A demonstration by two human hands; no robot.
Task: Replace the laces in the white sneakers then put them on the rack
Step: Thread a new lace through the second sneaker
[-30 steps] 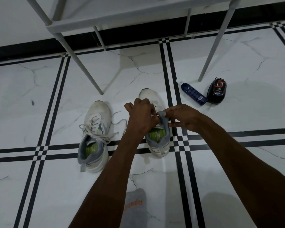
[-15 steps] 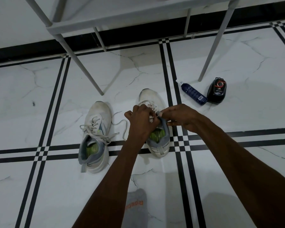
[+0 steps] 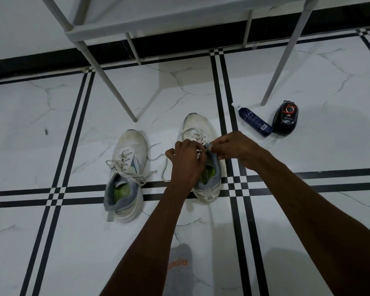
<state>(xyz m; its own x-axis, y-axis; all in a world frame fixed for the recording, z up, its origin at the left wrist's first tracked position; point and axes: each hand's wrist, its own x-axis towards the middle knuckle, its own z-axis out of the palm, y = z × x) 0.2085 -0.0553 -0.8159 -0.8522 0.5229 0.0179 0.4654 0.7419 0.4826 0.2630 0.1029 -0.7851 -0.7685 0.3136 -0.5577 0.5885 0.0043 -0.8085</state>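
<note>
White marble floor (image 3: 51, 242) with black double stripes, and two white sneakers sit toes-away near the middle. The left sneaker (image 3: 126, 174) stands alone, laces loose, its grey collar open on a green insole. The right sneaker (image 3: 201, 133) shows the same green insole between the wrists. Left hand (image 3: 187, 159) is curled over the throat of that shoe, fingers pinching its lace (image 3: 198, 151); right hand (image 3: 233, 147) pinches the grey tongue (image 3: 208, 147) at its top edge. A slack lace end (image 3: 163, 169) loops onto the floor between the two shoes.

Far right, a dark blue spray bottle (image 3: 254, 121) lies on its side just beside a black polish container (image 3: 285, 117). The white rack (image 3: 137, 24) stands at the far edge, its legs spread with open floor beneath. A grey sock (image 3: 178, 268) pokes in at the near edge.

Against a second ago, both hands have shifted farther up the shoe, and more of the heel collar shows.
</note>
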